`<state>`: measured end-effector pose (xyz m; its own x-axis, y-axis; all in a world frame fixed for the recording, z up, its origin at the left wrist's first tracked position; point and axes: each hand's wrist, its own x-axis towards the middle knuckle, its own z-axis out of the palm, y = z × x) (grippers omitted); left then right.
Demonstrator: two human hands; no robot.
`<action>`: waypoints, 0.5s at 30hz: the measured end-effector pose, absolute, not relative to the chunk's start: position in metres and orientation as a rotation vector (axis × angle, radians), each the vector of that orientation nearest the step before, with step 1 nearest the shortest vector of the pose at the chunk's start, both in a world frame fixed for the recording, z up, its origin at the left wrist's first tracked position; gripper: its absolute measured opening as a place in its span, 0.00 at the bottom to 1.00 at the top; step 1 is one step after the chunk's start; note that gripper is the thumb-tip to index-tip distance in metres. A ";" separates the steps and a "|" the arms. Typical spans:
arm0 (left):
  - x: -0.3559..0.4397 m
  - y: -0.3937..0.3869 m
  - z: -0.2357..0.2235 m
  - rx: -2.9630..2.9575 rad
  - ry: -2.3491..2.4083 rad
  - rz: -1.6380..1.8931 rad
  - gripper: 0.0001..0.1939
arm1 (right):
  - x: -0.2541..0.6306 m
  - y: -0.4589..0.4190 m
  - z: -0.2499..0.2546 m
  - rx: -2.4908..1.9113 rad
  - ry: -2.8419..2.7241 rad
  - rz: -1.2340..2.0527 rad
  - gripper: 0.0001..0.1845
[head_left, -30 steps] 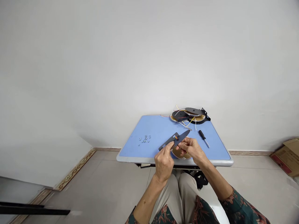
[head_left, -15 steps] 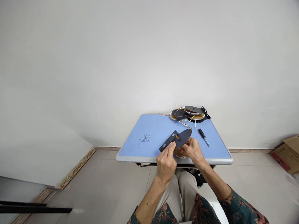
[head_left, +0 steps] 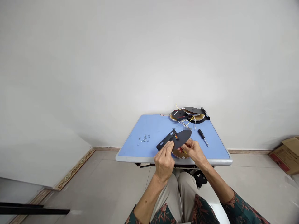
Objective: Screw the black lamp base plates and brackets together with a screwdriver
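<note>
Closest in view were the person's pale trousers (head_left: 167,194) and patterned sleeves (head_left: 243,207), with both forearms stretched over the front edge of a blue table (head_left: 155,124). The left hand (head_left: 164,161) grasped a black bracket (head_left: 185,136), its fingers laid over the top near the slotted flange and the thumb hidden. The bracket was held tilted above the table's near part, short coloured wires (head_left: 176,136) showing through its face. The right hand (head_left: 194,151) had its fingers curled in at the bracket's right side; whether they gripped its edge or the wires below could not be told. Partly covered beneath was a gold disc (head_left: 180,155), near the front edge. Farther left lay scattered screws (head_left: 144,139); to the right, a screwdriver (head_left: 203,137) pointed towards the person. At the far edge sat a pile (head_left: 192,110) of similar brackets and discs, trailing loose wires, close to a white wall (head_left: 149,62).
</note>
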<state>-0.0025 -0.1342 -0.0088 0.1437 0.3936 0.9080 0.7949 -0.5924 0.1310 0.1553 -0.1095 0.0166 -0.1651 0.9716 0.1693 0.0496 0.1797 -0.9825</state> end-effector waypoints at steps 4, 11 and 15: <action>0.002 -0.136 -0.010 -2.064 -1.118 -1.416 0.26 | 0.151 -0.107 0.015 -1.003 -1.357 1.158 0.14; -0.001 -0.136 -0.007 -2.057 -1.113 -1.387 0.25 | 0.146 -0.101 0.014 -1.007 -1.400 1.107 0.17; -0.006 -0.133 -0.005 -2.008 -1.134 -1.404 0.25 | 0.153 -0.107 0.013 -0.981 -1.494 1.077 0.17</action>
